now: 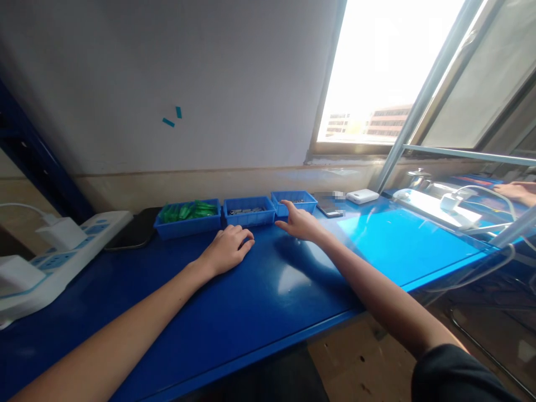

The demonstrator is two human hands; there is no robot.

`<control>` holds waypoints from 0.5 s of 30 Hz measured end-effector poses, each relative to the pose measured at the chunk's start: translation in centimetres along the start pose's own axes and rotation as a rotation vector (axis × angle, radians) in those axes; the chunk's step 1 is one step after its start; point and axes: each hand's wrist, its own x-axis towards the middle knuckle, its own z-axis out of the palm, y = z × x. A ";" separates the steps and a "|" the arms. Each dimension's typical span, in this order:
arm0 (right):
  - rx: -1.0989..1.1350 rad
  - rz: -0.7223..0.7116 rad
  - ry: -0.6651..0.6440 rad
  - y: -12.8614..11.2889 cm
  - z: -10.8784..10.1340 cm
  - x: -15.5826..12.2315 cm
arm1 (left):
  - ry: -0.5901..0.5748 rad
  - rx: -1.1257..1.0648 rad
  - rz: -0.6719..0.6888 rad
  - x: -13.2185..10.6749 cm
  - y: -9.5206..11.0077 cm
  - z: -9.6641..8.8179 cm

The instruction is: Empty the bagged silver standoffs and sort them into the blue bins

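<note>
Blue rightmost bin (309,207): I should clear its near rim.
Right hand (303,223): thumb, forefinger parted; nothing visibly held.
Left hand (229,247): loosely curved, thumb apart, seemingly unladen.

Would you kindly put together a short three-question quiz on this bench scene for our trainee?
1. Multiple choice: what lies at the left end of the blue table?
A) a desk lamp
B) a white power strip
C) a claw hammer

2. True or false: the right hand is nearer the leftmost blue bin than the rightmost blue bin of the row.

3. Fill in the blank: the leftmost blue bin holds pieces coloured ____.

Key:
1. B
2. False; it is right by the rightmost blue bin.
3. green
</note>
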 end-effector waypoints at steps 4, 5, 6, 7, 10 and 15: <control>0.032 0.059 0.091 -0.5 2.7 1.5 | 0.053 -0.067 -0.033 -0.3 0.4 -0.2; 0.069 0.055 0.125 -0.4 3.0 1.8 | 0.055 -0.101 -0.053 -0.4 0.5 -0.3; 0.112 0.051 0.157 -0.2 3.2 2.0 | 0.052 -0.130 -0.072 -0.4 0.5 -0.3; 0.151 0.053 0.187 0.1 3.2 2.1 | 0.045 -0.149 -0.086 -0.4 0.6 -0.3; 0.197 0.127 0.270 1.5 2.8 2.4 | 0.038 -0.139 -0.104 -0.4 0.5 -0.3; 0.254 0.377 0.338 5.3 1.8 3.0 | 0.024 -0.071 -0.099 -0.3 0.5 -0.2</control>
